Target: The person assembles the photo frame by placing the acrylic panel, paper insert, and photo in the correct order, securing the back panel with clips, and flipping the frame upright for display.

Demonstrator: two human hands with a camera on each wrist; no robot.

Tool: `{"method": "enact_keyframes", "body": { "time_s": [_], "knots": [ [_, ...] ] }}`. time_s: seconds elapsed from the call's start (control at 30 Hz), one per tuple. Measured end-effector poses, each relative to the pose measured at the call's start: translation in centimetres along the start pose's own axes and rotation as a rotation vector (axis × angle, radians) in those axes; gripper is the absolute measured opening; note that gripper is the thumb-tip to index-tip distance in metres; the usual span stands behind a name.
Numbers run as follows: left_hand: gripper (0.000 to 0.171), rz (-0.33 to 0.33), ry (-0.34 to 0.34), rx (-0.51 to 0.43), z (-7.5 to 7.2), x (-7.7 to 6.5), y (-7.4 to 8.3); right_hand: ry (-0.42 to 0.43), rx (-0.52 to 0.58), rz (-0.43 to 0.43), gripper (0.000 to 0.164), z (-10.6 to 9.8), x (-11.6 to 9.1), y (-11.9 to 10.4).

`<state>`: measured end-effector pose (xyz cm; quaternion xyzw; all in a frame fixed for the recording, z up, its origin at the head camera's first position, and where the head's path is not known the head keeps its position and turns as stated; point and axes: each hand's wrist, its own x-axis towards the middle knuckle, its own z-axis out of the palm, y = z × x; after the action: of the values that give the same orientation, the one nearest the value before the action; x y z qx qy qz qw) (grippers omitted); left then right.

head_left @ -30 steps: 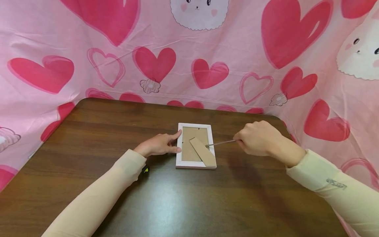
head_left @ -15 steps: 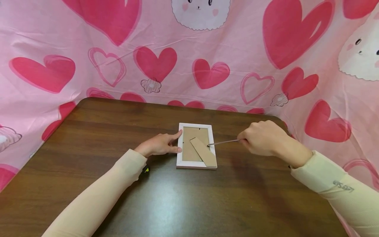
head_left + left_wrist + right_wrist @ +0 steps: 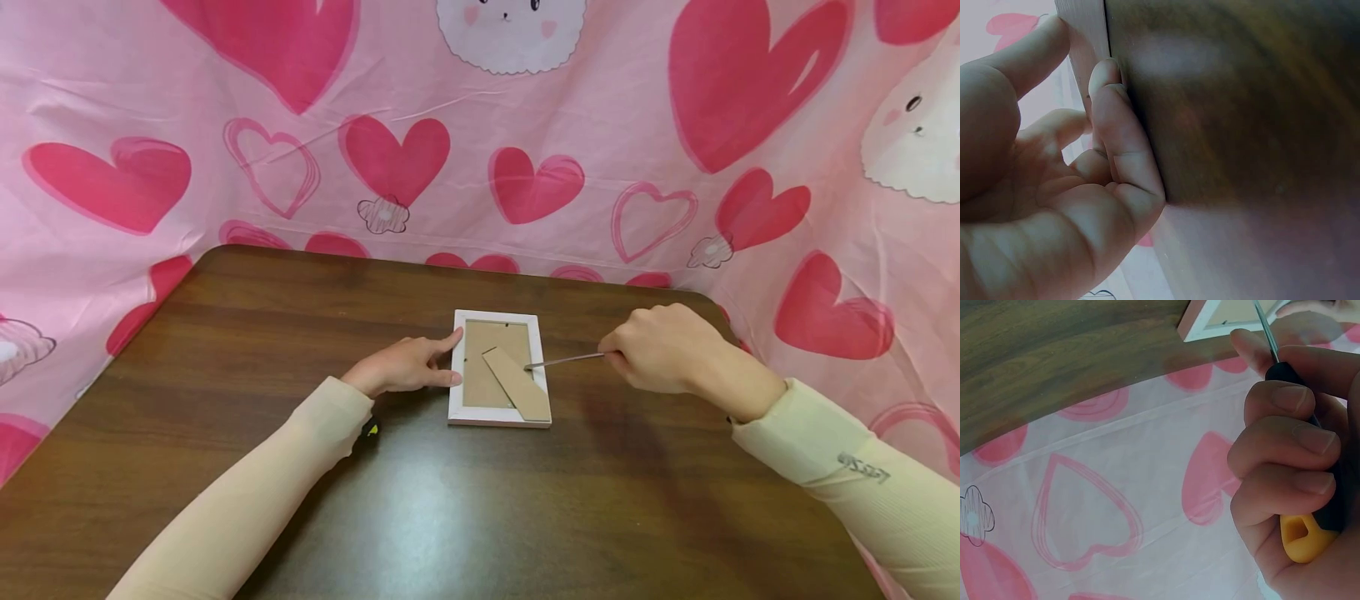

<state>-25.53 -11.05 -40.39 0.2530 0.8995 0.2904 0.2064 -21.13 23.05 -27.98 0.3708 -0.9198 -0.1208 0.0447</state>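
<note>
A white picture frame lies face down on the brown table, its tan backing board up. An easel leg slants flat across the board toward the lower right corner. Thumb and fingers of my left hand touch the frame's left edge; in the left wrist view the lower fingers bend against the tabletop. My right hand grips a screwdriver by its black and yellow handle. Its thin metal shaft reaches left, the tip at the backing's right inner edge beside the leg.
The brown wooden table has rounded far corners. A pink cloth printed with hearts hangs behind it and along both sides. A dark band with a yellow-green mark shows under the left wrist.
My right hand and the screwdriver draw slightly right, then come back a little left, the tip staying near the frame's right inner edge. The left hand keeps its place on the frame.
</note>
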Motion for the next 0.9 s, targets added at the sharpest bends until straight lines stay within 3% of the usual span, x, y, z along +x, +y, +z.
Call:
{"method": "enact_keyframes", "body": {
  "time_s": [0.3,0.9],
  "knots": [
    [0.081,-0.002,-0.001,-0.003,0.04,0.11,-0.05,0.005,0.01,0.014,0.018,-0.3,-0.47,0.43],
    [0.081,0.003,0.002,0.001,0.12,0.13,-0.1,-0.015,0.017,0.009,0.021,0.13,-0.23,0.2]
  ]
}}
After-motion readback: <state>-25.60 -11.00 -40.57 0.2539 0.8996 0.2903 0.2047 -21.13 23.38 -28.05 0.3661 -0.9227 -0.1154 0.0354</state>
